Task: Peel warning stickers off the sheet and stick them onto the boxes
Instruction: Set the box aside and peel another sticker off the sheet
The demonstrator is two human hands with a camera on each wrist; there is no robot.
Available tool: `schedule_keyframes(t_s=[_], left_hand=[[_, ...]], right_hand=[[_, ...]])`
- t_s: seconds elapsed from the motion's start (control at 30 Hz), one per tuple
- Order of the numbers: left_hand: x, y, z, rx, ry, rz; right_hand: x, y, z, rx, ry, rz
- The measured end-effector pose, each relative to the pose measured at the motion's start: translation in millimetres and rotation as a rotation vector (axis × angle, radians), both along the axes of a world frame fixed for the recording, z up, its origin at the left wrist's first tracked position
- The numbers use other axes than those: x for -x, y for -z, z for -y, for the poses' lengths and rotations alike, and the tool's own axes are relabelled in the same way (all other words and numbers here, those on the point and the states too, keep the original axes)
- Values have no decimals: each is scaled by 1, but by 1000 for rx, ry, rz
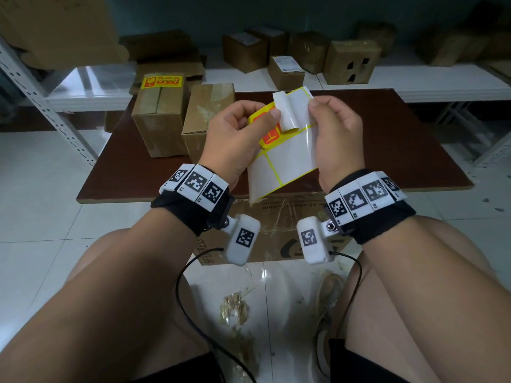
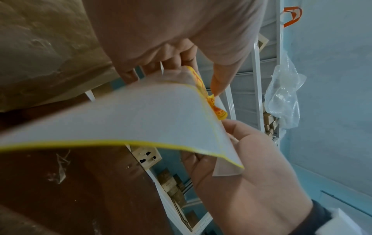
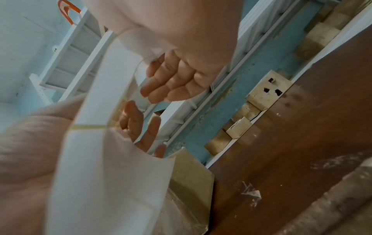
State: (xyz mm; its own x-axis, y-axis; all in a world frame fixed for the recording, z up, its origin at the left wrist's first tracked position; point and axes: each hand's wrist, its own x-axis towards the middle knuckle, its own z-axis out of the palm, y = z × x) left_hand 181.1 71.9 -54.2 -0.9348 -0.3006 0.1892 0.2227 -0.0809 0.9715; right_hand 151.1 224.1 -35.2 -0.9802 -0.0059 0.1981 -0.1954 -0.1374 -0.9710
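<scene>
On the left of the brown desk (image 1: 414, 139) stand two cardboard boxes: the far-left box (image 1: 157, 117) already wears a yellow and red warning label on top, and the box beside it (image 1: 204, 114) shows a bare top. Right of them, held up over the desk, the left hand (image 1: 235, 134) pinches the yellow and orange sticker (image 1: 269, 134) with thumb over curled fingers, its grip closed on the sticker's lifted edge. The sheet (image 1: 287, 153) is thin, glossy backing paper, light and floppy; it curls at the top and bows between the hands, so it likely slips and buckles unless held taut. The right hand (image 1: 337, 139) grips the sheet's right edge, thumb in front, fingers behind. The sticker is flimsy and probably sticks to itself if it folds; it is best held by one corner, adhesive side kept away from the fingers.
</scene>
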Motion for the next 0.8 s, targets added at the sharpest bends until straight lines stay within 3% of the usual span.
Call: schedule_keyframes(t_s=[0.4, 0.63, 0.8], left_hand=[[2, 5, -3, -15, -24, 37], [4, 8, 1, -26, -74, -4], [5, 7, 2, -39, -89, -13]], right_hand=[[5, 8, -1, -117, 83, -1], [2, 6, 2, -7, -5, -54], [3, 10, 1, -35, -32, -81]])
